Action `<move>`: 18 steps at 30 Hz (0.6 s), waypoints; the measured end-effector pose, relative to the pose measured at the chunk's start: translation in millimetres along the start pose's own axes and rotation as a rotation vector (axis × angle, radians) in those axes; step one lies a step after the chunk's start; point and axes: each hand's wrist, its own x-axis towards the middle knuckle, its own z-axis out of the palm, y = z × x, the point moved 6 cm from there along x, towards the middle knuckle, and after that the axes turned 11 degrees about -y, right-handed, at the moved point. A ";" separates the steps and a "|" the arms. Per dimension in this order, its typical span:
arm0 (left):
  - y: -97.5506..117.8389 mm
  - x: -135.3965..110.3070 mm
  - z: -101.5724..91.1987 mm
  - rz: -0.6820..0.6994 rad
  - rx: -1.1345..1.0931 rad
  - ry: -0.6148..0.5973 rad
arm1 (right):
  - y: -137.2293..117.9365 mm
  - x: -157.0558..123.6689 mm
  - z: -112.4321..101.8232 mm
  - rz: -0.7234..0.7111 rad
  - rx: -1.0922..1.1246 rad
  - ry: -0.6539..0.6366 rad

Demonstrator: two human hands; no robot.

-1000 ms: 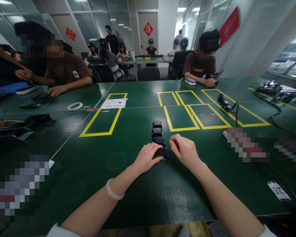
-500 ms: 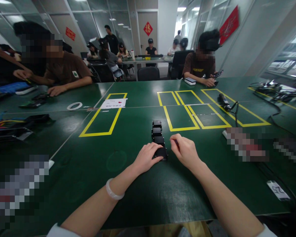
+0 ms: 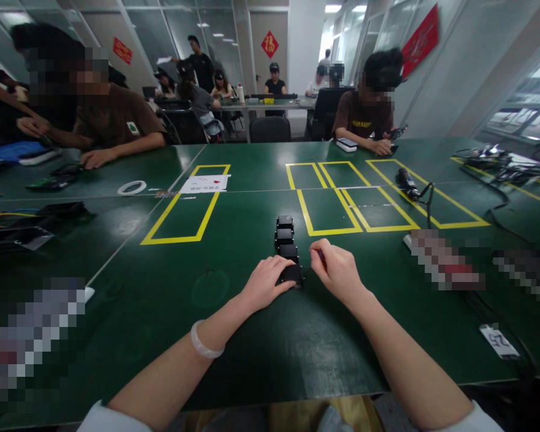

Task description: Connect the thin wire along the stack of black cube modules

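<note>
Several small black box-shaped parts stand in a row running away from me on the green table. My left hand (image 3: 270, 281) rests on the nearest black block (image 3: 291, 274), thumb on its near side and fingers over its left and far edge. Beyond it, the other blocks (image 3: 285, 236) line up close together, with small pale bits at their corners. Just right of the row, my right hand (image 3: 335, 267) is closed, thumb and curled fingers pressed together, apart from the blocks. Whatever its fingers hold, if anything, is hidden.
Yellow tape outlines (image 3: 333, 233) mark the green table (image 3: 234, 366). A white sheet (image 3: 206, 183) and a tape roll (image 3: 132, 188) lie at the back left. To the right are a black cabled device (image 3: 406, 183) and tangled cables (image 3: 495, 165). Two people work across the table.
The view has shifted slightly, so the table and its things appear a little higher and further left. Both hands keep nearly the same pose beside the blocks.
</note>
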 end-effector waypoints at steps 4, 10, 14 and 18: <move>0.1 0.0 0.3 -0.002 -0.011 -0.007 | -0.9 -0.2 -3.2 -0.009 -0.039 0.019; 0.4 0.4 0.1 -0.008 -0.020 -0.015 | -1.9 -0.1 -3.0 -0.013 -0.042 0.004; 0.8 0.5 -0.4 -0.007 -0.024 -0.012 | -1.0 0.2 -2.2 0.003 -0.021 -0.005; 0.6 0.8 0.0 0.001 -0.018 -0.009 | -1.2 0.6 -1.1 0.004 -0.021 -0.021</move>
